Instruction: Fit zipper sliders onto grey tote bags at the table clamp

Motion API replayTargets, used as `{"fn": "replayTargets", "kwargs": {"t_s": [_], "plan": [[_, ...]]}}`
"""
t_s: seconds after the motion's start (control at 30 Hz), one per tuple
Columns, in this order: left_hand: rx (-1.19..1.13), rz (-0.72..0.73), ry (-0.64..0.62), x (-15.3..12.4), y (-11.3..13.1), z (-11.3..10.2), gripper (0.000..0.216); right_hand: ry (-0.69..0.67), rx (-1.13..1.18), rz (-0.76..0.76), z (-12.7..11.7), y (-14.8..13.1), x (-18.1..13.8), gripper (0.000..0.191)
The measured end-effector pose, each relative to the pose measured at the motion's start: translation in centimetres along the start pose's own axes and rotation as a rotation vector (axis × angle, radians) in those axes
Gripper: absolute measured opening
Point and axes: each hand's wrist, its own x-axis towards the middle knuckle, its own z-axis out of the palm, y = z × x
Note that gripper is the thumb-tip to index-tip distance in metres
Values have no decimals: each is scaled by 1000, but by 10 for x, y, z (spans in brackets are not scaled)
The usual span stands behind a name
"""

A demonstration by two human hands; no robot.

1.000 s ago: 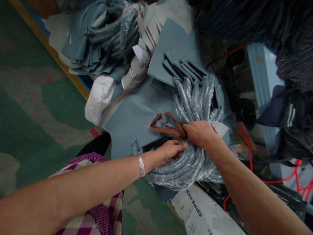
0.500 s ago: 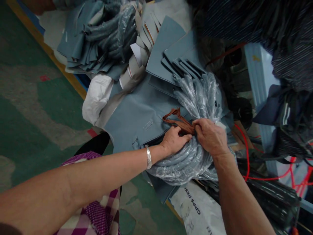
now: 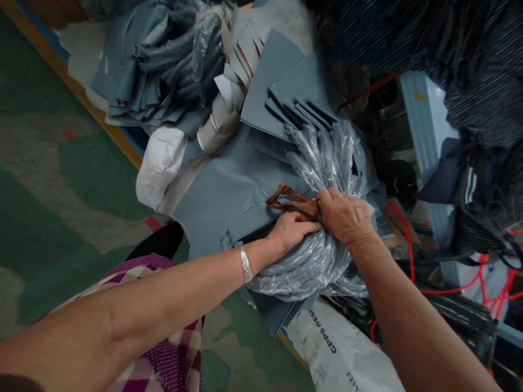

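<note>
A bundle of plastic-wrapped grey tubes (image 3: 294, 277) lies curved over grey-blue sheets (image 3: 220, 185). Around its middle is a brown cloth strip (image 3: 292, 198), with a loose loop sticking out to the left. My right hand (image 3: 345, 215) is closed on the strip where it meets the bundle. Just left of it, my left hand (image 3: 292, 231) grips the strip's lower part, thumb and fingers close together against the plastic. The strip's far side around the bundle is hidden by my hands.
Another wrapped bundle (image 3: 183, 65) lies on grey sheets at upper left. A white sack (image 3: 335, 348) with printed letters sits below. Red cords (image 3: 453, 291) run at right beside a light blue post (image 3: 429, 120). Dark striped fabric (image 3: 486, 103) hangs at upper right.
My right hand has shifted slightly left and up with the strip, its wrist turned a little. The view has moved slightly. Both hands stay at the same spot on the bundle.
</note>
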Motion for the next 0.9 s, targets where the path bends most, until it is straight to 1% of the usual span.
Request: {"fn": "replayTargets", "kwargs": {"t_s": [0.1,0.2,0.33,0.4,0.47,0.5,0.57,0.6,0.7,0.77,0.83,0.9], "plan": [[-4,9,55,-11,2,-1,25,-35,57,-4,-1,-2,6,25],[-6,21,53,-15,5,-6,26,-62,147,2,-5,-5,7,27],[-21,27,35,-10,8,-13,18,-137,379,-53,-13,-7,2,23],[-54,23,17,-8,7,-14,15,-185,541,-38,-14,-6,1,27],[-104,14,-9,-9,6,-13,15,-216,730,27,-14,-4,3,33],[-130,7,-24,-10,5,-13,16,-225,833,67,-13,-3,4,32],[-176,-8,-47,-14,5,-12,17,-228,1038,152,-11,-5,7,30],[-193,-17,-56,-15,6,-12,17,-219,1132,201,-10,-7,7,35],[-219,-49,-84,-18,8,-15,15,-144,1375,365,-9,-15,6,40],[-225,-76,-109,-17,10,-18,13,-92,1515,458,-11,-19,3,48],[-234,-96,-138,-15,12,-20,12,-45,1636,512,-13,-19,-3,58],[-237,-98,-155,-13,16,-21,12,27,1728,538,-15,-18,-9,59]]}}
